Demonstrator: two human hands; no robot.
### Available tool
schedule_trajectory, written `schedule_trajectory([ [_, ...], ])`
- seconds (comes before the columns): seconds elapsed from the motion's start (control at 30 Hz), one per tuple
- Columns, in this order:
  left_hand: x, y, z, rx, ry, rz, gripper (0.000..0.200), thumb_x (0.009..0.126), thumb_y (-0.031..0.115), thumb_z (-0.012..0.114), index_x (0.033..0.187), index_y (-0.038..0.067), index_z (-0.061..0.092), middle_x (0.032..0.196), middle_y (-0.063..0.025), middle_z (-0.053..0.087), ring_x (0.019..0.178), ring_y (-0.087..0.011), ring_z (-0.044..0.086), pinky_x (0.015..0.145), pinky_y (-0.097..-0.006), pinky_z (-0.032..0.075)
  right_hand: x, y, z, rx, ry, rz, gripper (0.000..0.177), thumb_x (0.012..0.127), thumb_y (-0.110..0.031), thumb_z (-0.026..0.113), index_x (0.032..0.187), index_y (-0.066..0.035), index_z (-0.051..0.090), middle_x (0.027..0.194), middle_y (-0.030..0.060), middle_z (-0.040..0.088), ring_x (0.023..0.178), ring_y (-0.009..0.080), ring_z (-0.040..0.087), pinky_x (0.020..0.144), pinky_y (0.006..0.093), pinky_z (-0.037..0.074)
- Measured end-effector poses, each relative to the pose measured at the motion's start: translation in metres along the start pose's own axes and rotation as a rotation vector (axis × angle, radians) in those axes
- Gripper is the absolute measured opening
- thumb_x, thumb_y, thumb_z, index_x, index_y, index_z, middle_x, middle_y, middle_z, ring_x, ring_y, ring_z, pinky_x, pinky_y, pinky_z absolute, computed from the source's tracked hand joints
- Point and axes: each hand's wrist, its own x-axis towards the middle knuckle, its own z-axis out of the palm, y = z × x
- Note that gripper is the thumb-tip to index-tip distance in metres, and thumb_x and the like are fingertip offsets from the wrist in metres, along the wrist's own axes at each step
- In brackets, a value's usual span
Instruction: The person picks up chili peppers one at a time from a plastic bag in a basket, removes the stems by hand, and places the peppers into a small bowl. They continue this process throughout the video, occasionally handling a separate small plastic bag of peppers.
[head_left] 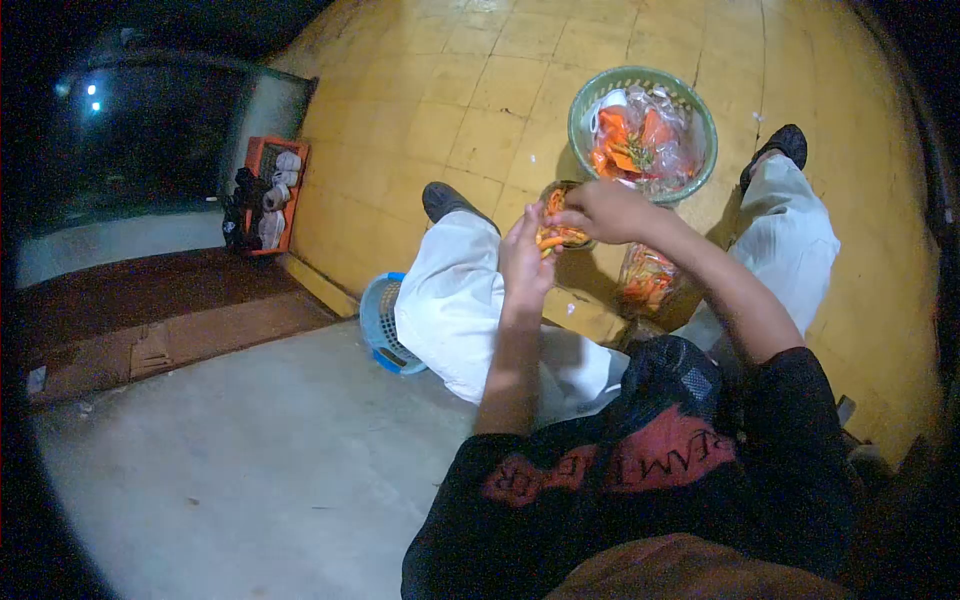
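Note:
My left hand (522, 258) is closed around a few slender orange chillies (549, 241), held between my knees. Against them, from the right, comes my right hand (610, 212), its fingers bent and pinched together; what sits between its fingertips is too small to make out. Just beyond both hands is a small container (556, 196) with more orange chillies, partly covered by my fingers. Below my right forearm, a clear bag or tray of orange-red chillies (648, 277) lies on the floor.
A round green basket (708, 165) with plastic bags and orange pieces stands ahead on the yellow tiled floor (430, 110). Beside my left leg is a blue basket (375, 325). An orange crate (293, 215) with pale and black items stands at the left by a step.

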Motion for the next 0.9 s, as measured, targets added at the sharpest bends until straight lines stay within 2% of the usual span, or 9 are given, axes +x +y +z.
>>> schedule_trajectory([
  [0.13, 0.007, -0.003, 0.0, -0.017, -0.105, 0.072, 0.043, 0.095, 0.04, 0.054, 0.123, 0.007, 0.055, 0.09, -0.0015, 0.058, 0.07, -0.009, 0.054, 0.057, -0.0224, 0.045, 0.008, 0.01, 0.009, 0.102, -0.129, -0.049, 0.036, 0.091, -0.035, 0.054, 0.084, -0.003, 0.067, 0.078, 0.0207, 0.065, 0.075, 0.0385, 0.063, 0.068, 0.0463, 0.049],
  [0.23, 0.006, 0.0, 0.007, -0.137, -0.093, 0.056, 0.039, 0.096, 0.039, 0.053, 0.12, 0.009, 0.056, 0.085, -0.0006, 0.059, 0.068, -0.0085, 0.055, 0.054, -0.0212, 0.044, 0.005, 0.01, 0.001, 0.215, -0.083, -0.046, 0.036, 0.091, -0.035, 0.054, 0.082, -0.002, 0.066, 0.079, 0.0204, 0.065, 0.074, 0.0371, 0.063, 0.066, 0.0462, 0.048],
  [0.33, 0.007, 0.004, 0.008, -0.206, 0.023, -0.001, 0.036, 0.096, 0.038, 0.054, 0.117, 0.01, 0.057, 0.083, 0.0, 0.059, 0.065, -0.0073, 0.054, 0.052, -0.0193, 0.044, 0.001, 0.008, -0.011, 0.222, 0.115, -0.089, 0.025, 0.089, -0.025, 0.06, 0.086, -0.001, 0.066, 0.072, 0.0183, 0.062, 0.067, 0.0281, 0.062, 0.064, 0.0394, 0.047],
  [0.47, 0.003, 0.004, 0.01, -0.202, -0.066, 0.02, 0.027, 0.095, 0.032, 0.057, 0.109, 0.008, 0.058, 0.081, -0.0014, 0.059, 0.063, -0.0064, 0.054, 0.048, -0.0184, 0.045, 0.004, 0.016, -0.018, 0.19, 0.108, -0.077, 0.026, 0.086, -0.028, 0.059, 0.085, -0.004, 0.069, 0.078, 0.019, 0.065, 0.072, 0.0349, 0.064, 0.067, 0.0429, 0.05],
  [0.57, 0.008, -0.003, 0.008, -0.14, -0.098, 0.117, 0.02, 0.093, 0.025, 0.061, 0.099, 0.006, 0.058, 0.076, -0.0024, 0.058, 0.059, -0.0076, 0.053, 0.047, -0.0201, 0.046, 0.003, 0.012, -0.018, 0.076, 0.118, -0.072, 0.023, 0.084, -0.024, 0.059, 0.082, -0.003, 0.069, 0.076, 0.0191, 0.065, 0.069, 0.0357, 0.064, 0.066, 0.0444, 0.051],
  [0.63, 0.007, -0.004, 0.013, -0.081, -0.119, 0.174, 0.017, 0.092, 0.021, 0.062, 0.095, 0.005, 0.058, 0.073, -0.0029, 0.057, 0.057, -0.0086, 0.053, 0.046, -0.0214, 0.047, 0.003, 0.01, -0.009, -0.187, 0.125, -0.03, 0.022, 0.081, -0.021, 0.058, 0.078, -0.002, 0.069, 0.073, 0.0202, 0.065, 0.067, 0.0367, 0.065, 0.064, 0.0466, 0.052],
  [0.67, 0.006, -0.005, 0.016, -0.041, -0.042, 0.224, 0.016, 0.091, 0.019, 0.063, 0.092, 0.004, 0.058, 0.07, -0.003, 0.056, 0.056, -0.0096, 0.053, 0.045, -0.0226, 0.048, 0.004, 0.012, -0.003, -0.187, 0.124, -0.031, 0.022, 0.081, -0.021, 0.058, 0.078, -0.002, 0.069, 0.073, 0.0202, 0.065, 0.067, 0.0367, 0.065, 0.064, 0.0466, 0.052],
  [0.73, 0.007, -0.006, 0.017, -0.003, 0.036, 0.275, 0.015, 0.09, 0.016, 0.064, 0.089, 0.002, 0.057, 0.068, -0.0031, 0.056, 0.055, -0.0107, 0.054, 0.045, -0.0239, 0.049, 0.005, 0.015, 0.006, -0.398, 0.272, 0.099, 0.021, 0.079, -0.017, 0.057, 0.077, -0.001, 0.069, 0.073, 0.0209, 0.066, 0.068, 0.0361, 0.067, 0.062, 0.0476, 0.053],
  [0.9, 0.015, -0.012, 0.009, 0.069, 0.126, 0.273, 0.019, 0.091, 0.016, 0.063, 0.09, -0.002, 0.058, 0.069, -0.0051, 0.057, 0.055, -0.0119, 0.056, 0.045, -0.026, 0.052, -0.001, 0.032, -0.018, -0.525, 0.236, 0.313, 0.021, 0.079, -0.017, 0.057, 0.078, 0.0, 0.069, 0.075, 0.0204, 0.067, 0.071, 0.0345, 0.068, 0.061, 0.0465, 0.054],
])
